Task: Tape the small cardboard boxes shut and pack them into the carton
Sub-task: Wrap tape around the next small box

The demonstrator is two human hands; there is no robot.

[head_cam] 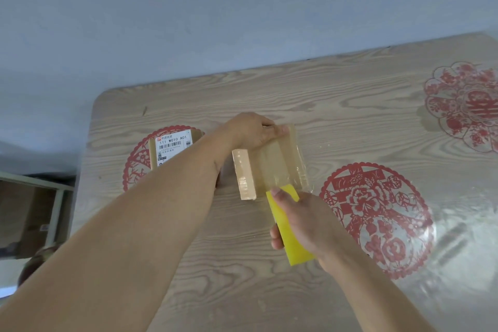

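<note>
A small cardboard box (280, 162) lies in the middle of the wooden table (336, 89), its top and sides covered in glossy clear tape. My left hand (250, 129) grips its far edge, fingers curled over the top. My right hand (301, 218) grips a yellow tape roll (289, 232) seen edge-on, index finger stretched along it, its front end touching the box's near edge. A second small box (172, 148) with a white shipping label lies to the left, partly behind my left forearm.
Red paper-cut decorations (377, 213) sit under the table's clear cover at left, centre right and far right. A brown carton (24, 218) stands on the floor beyond the table's left edge. A grey wall runs behind the table.
</note>
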